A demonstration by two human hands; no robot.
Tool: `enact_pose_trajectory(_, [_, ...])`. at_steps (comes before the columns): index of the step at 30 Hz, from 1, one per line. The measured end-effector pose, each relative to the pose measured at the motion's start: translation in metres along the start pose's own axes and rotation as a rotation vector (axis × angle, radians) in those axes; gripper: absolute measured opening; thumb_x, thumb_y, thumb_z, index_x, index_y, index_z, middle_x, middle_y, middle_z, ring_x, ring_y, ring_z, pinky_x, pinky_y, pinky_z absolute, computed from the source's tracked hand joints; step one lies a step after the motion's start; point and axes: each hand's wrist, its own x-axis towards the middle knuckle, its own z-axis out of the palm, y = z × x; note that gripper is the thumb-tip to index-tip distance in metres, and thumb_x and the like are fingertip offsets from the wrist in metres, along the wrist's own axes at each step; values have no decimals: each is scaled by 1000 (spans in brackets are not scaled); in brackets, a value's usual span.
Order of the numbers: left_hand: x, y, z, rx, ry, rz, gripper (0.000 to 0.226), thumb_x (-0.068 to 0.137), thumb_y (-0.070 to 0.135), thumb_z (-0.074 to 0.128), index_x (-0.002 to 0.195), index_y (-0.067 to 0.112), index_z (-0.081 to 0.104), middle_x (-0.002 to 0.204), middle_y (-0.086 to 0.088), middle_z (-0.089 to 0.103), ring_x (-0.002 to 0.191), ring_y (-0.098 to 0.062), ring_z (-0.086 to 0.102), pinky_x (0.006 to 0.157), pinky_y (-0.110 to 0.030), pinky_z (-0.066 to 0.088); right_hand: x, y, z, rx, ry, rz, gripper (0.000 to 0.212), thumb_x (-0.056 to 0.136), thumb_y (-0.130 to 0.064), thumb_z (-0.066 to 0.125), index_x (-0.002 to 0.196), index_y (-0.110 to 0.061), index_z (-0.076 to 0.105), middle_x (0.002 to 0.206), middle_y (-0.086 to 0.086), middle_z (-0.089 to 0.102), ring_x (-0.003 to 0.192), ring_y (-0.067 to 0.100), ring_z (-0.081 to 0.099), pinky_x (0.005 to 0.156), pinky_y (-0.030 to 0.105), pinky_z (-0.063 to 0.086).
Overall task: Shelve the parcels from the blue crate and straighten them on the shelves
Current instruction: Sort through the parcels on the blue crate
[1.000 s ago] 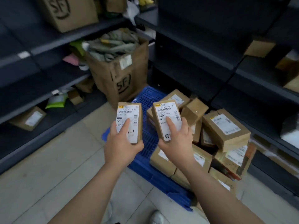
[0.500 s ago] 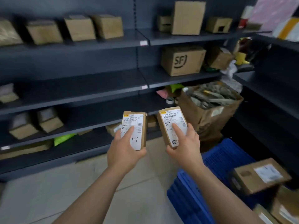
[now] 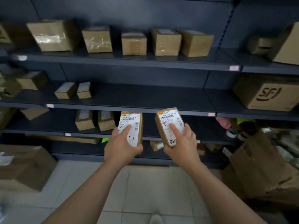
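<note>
My left hand grips a small brown parcel with a white label marked "1-7", thumb lying across the label. My right hand grips a second small brown parcel with a white barcode label, thumb on its face. Both parcels are held upright in front of the dark shelving, level with its lower shelves. Several brown parcels stand in a row on the top shelf. Two small ones sit on the middle shelf and two more on the shelf below. The blue crate is out of view.
A big "SF" carton fills the right shelf bay. A large open carton stands on the floor at the right, and another carton at the left. Pale floor tiles lie under my arms.
The view has swung left and up from the blue crate to face the shelving. Both hands keep the same grip on their parcels and have risen toward the shelves.
</note>
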Motion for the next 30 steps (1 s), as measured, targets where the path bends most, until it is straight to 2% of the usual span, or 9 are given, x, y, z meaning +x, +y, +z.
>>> enact_pose_trajectory(5, [84, -18, -8, 8, 39, -101, 90, 68, 55, 67, 145, 39, 23, 139, 5, 31, 118, -19, 43, 86, -38, 50, 97, -36, 30, -11, -53, -126, 81, 81, -44, 62, 146, -37, 16, 152, 10, 3, 134, 29, 12, 112, 42, 19])
enact_pose_trajectory(10, [161, -37, -16, -2, 62, -177, 88, 69, 54, 68, 144, 38, 25, 137, 4, 34, 115, -19, 45, 80, -34, 48, 182, -72, 62, 6, -117, -196, 82, 80, -43, 62, 147, -37, 16, 153, 11, -1, 136, 33, 9, 113, 43, 17])
enact_pose_trajectory(14, [217, -56, -20, 25, 39, -242, 88, 68, 54, 69, 144, 38, 26, 143, 2, 29, 120, -22, 45, 86, -37, 47, 232, -92, 89, -28, -161, -238, 81, 81, -44, 60, 147, -35, 14, 153, 11, -3, 136, 32, 9, 113, 41, 18])
enact_pose_trajectory(21, [334, -109, -13, 4, -46, -201, 85, 72, 50, 71, 144, 36, 27, 144, -3, 31, 122, -26, 45, 92, -42, 48, 302, -131, 147, -42, -147, -207, 80, 79, -43, 62, 147, -34, 20, 152, 13, 1, 134, 34, 13, 112, 42, 19])
enact_pose_trajectory(26, [413, -149, -3, -22, -147, -174, 86, 70, 48, 72, 143, 37, 28, 135, -6, 36, 115, -28, 47, 90, -45, 50, 335, -160, 194, -37, -133, -107, 80, 76, -44, 65, 145, -35, 24, 151, 11, 6, 132, 33, 16, 111, 43, 22])
enact_pose_trajectory(30, [463, -173, 7, 22, -218, -120, 86, 70, 51, 71, 143, 35, 28, 135, -8, 35, 117, -29, 46, 92, -45, 48, 356, -179, 226, -20, -82, -29, 79, 75, -43, 65, 144, -35, 27, 150, 11, 12, 130, 33, 21, 109, 43, 24])
